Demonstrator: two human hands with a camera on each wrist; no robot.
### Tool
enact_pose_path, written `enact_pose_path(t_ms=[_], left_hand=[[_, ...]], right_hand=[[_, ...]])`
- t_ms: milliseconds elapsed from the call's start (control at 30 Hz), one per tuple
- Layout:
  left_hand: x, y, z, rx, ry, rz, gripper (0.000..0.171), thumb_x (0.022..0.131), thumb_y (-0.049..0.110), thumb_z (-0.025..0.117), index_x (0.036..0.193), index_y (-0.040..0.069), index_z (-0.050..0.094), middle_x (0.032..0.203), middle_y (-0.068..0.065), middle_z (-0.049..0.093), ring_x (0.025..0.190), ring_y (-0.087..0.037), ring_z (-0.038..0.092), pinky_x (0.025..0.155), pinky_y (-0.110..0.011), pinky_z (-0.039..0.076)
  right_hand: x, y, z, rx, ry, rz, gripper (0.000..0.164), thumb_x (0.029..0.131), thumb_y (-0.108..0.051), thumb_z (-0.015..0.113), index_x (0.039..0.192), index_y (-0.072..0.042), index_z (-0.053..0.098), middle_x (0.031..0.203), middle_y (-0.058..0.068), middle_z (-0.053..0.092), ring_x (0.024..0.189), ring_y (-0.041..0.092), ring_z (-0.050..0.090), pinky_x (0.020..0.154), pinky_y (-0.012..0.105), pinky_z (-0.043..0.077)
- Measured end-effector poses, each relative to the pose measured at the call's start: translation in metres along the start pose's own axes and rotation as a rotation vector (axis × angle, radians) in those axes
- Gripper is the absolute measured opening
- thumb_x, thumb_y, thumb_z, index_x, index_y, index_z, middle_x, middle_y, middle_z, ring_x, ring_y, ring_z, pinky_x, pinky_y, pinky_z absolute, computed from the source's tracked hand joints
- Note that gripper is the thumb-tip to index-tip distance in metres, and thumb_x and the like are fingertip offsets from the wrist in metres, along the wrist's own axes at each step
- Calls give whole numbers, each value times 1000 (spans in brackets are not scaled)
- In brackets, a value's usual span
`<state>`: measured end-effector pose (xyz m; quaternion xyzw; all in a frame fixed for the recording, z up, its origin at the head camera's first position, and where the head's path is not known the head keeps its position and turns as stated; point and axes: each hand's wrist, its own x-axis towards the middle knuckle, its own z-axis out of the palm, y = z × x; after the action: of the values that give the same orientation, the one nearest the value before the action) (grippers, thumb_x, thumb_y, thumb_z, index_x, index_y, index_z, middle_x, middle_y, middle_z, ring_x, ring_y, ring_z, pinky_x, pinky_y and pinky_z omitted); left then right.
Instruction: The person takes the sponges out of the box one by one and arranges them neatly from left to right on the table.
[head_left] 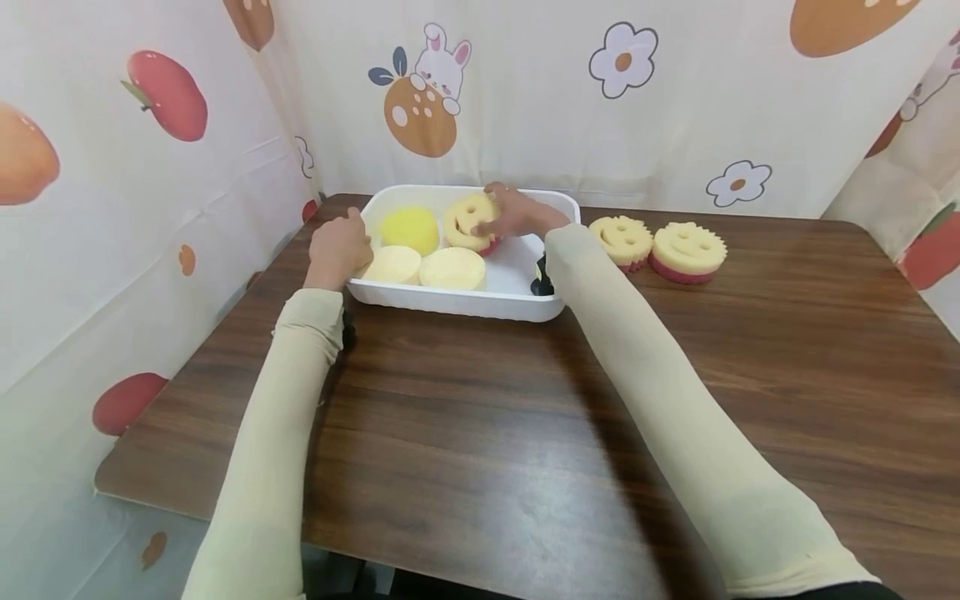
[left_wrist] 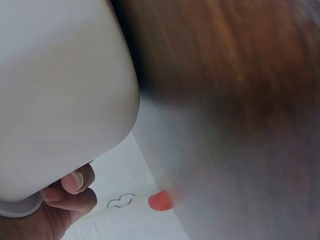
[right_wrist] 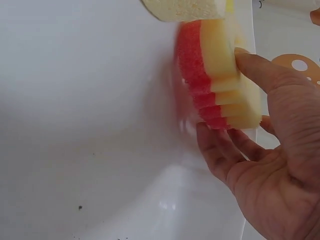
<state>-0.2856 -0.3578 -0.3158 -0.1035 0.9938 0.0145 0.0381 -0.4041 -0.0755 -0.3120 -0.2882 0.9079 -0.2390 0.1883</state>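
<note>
My left hand holds the left rim of a white plastic tray; in the left wrist view its fingers curl at the tray's edge. Inside the tray, my right hand grips a smiley-face sponge, cream on top and red below. Thumb on the cream face and fingers at the scalloped edge show in the right wrist view, where the sponge is tilted. Beside it in the tray lie a yellow round sponge and two cream round sponges.
Two more smiley sponges sit on the brown wooden table, right of the tray. A printed curtain hangs behind and to the left of the table. A small black object shows by the right wrist.
</note>
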Motion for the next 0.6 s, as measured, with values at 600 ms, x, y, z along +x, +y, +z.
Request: enact_pose_path(t_ms=[600], left_hand=[[2,-4,2,-4,-6,-10,68,101,25,39,154,-9,14,124,-34,59,104,-45,61,86,-56,52]], right_hand=[[-2,-5,1,115,63,-3,88,90,-33,73,155,-18,15,154,17,38,137,29,41,120,43,30]])
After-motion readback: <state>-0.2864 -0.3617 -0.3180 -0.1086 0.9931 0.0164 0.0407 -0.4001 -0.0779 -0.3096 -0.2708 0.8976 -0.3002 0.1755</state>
